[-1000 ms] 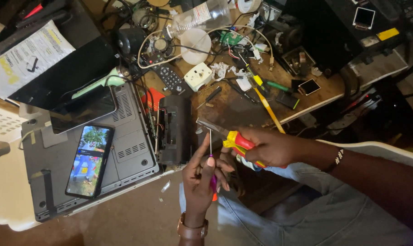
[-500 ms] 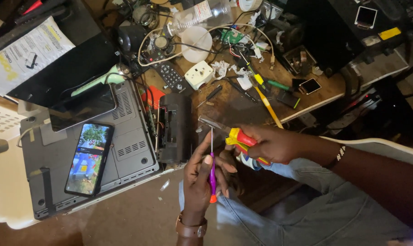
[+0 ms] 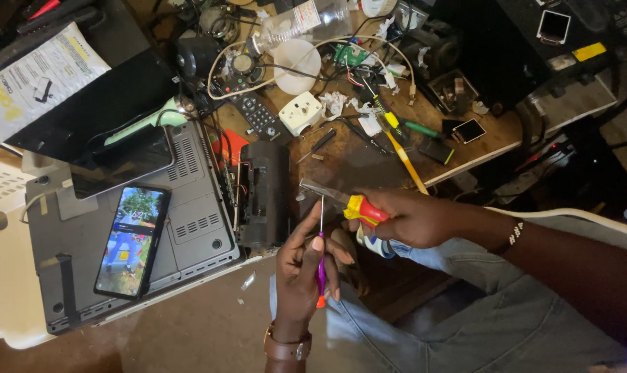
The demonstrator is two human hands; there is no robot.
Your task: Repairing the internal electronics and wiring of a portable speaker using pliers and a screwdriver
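My left hand [image 3: 305, 266] is closed around a thin screwdriver [image 3: 321, 259] with a purple handle and an orange end, its metal shaft pointing up. My right hand [image 3: 413, 217] grips pliers [image 3: 348, 202] with red and yellow handles; the grey jaws point left, just above the screwdriver's tip. Both hands hover over my lap in blue jeans, in front of a black oblong device [image 3: 263, 195] with exposed wiring that lies at the bench edge.
A grey upturned laptop [image 3: 189, 207] carries a lit smartphone [image 3: 132, 238] on the left. The wooden bench [image 3: 465, 148] holds a remote control [image 3: 254, 110], a white socket [image 3: 303, 112], cables, screwdrivers and small parts. A paper sheet [image 3: 30, 76] lies at far left.
The screwdriver in my left hand has shifted slightly, its shaft now standing upright just under the pliers' jaws. My right hand keeps the pliers in nearly the same place.
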